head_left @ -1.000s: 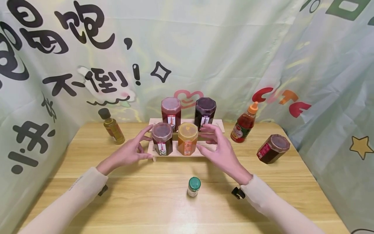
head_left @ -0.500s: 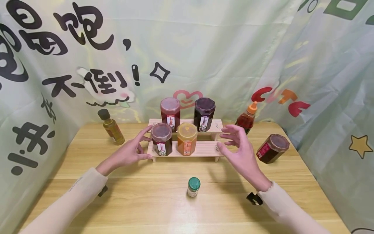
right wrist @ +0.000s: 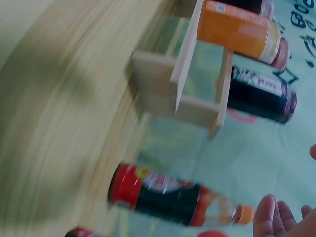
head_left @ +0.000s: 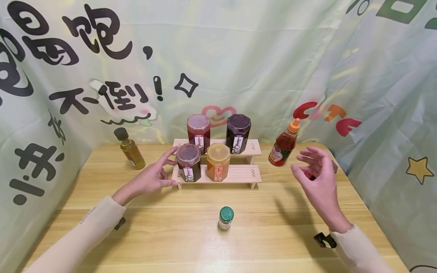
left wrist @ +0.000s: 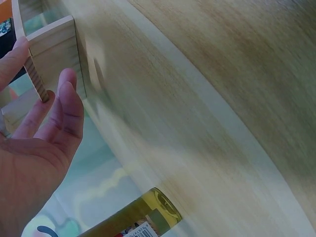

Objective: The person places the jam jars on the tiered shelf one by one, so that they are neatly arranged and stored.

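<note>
My left hand (head_left: 149, 177) grips the left end of a two-tier wooden rack (head_left: 243, 173), thumb and fingers at its board edges in the left wrist view. On the lower tier stand a dark jar (head_left: 189, 162) and an orange jar (head_left: 218, 162). A red jar (head_left: 198, 132) and a dark purple jar (head_left: 238, 132) occupy the upper tier. My right hand (head_left: 319, 185) is in the air at the right, fingers loosely bent and holding nothing. It overlaps a dark jar with a red label (head_left: 310, 176), mostly hidden behind it in the head view.
Right of the rack is a red sauce bottle (head_left: 284, 146) with an orange cap. A small green-capped shaker (head_left: 225, 218) stands in front of the rack. At the left is a black-capped oil bottle (head_left: 131, 151). Printed cloth (head_left: 259, 68) hangs behind the wooden table (head_left: 164, 231).
My right hand has moved rightward from beside the orange jar, past the rack's end and the sauce bottle, to the dark jar at the right. My left hand has stayed at the rack.
</note>
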A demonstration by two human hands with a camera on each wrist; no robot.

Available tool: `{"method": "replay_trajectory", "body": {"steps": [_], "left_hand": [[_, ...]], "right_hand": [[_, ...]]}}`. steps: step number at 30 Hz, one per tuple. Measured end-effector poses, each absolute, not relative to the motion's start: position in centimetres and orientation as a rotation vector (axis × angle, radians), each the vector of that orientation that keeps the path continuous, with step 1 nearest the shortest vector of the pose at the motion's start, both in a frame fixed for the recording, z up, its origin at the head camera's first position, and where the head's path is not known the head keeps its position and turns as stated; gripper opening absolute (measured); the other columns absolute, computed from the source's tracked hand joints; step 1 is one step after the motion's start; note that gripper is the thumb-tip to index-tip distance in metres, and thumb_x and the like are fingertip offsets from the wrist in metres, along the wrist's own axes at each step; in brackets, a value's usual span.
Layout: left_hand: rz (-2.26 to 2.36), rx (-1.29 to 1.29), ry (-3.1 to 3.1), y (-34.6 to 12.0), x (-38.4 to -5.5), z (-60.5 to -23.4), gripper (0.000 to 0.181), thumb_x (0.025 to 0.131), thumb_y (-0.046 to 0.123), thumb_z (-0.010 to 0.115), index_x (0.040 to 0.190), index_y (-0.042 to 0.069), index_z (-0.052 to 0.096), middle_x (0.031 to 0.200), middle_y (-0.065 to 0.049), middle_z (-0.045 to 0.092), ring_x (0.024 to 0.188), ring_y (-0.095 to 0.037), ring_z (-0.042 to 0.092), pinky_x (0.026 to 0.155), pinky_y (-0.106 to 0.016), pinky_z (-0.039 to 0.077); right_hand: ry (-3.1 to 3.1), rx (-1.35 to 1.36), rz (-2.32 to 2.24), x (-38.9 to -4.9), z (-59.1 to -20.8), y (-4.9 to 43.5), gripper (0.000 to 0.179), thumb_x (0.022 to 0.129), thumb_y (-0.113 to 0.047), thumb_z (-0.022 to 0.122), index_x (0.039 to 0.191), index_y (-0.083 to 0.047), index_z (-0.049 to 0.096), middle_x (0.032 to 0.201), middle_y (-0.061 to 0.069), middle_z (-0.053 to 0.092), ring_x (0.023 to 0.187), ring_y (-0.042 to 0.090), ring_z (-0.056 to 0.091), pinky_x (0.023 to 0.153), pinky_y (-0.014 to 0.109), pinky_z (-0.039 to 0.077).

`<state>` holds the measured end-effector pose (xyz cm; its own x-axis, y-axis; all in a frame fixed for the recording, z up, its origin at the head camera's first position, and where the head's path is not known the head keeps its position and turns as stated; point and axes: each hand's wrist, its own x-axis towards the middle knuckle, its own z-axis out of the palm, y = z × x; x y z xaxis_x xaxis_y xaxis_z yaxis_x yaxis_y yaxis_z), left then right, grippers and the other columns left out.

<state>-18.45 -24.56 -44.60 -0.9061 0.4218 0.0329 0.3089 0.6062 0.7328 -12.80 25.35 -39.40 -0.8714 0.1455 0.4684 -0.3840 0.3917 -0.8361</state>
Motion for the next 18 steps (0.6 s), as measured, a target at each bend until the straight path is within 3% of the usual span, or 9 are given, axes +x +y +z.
{"method": "replay_trajectory", "body": {"steps": [6,12,18], "left_hand": [[1.183,0.612,2.681,-24.4,-18.4,-44.4,0.121,0.09,0.009,0.092,0.177,0.031,0.01,0.151,-0.025,0.06,0.077,-0.019,0.068,0.067,-0.038,0.06],[1.172,0.612,2.692,-24.4,-18.4,-44.4,0.121,0.09,0.009,0.092,0.177,0.031,0.011,0.15,-0.025,0.06,0.076,-0.019,0.068,0.066,-0.038,0.059],[1.173,0.617,2.694,-24.4,-18.3,-44.4,0.119,0.091,0.012,0.092,0.177,0.03,0.011,0.15,-0.025,0.06,0.076,-0.017,0.067,0.067,-0.038,0.059]], "right_hand": [[-2.135,0.05,1.395,-12.6,-40.4,28.3,0.068,0.094,0.002,0.08,0.154,-0.008,0.049,0.139,-0.005,0.058,0.124,0.017,0.06,0.098,0.018,0.048],[-2.147,-0.144,1.316,-12.7,-41.2,30.5,0.075,0.093,-0.007,0.082,0.158,-0.015,0.045,0.15,-0.002,0.047,0.137,0.017,0.048,0.108,0.022,0.039],[-2.24,-0.321,1.361,-13.2,-42.0,31.9,0.094,0.094,-0.018,0.085,0.168,-0.022,0.027,0.164,0.007,0.033,0.15,0.021,0.035,0.117,0.029,0.029]]}}
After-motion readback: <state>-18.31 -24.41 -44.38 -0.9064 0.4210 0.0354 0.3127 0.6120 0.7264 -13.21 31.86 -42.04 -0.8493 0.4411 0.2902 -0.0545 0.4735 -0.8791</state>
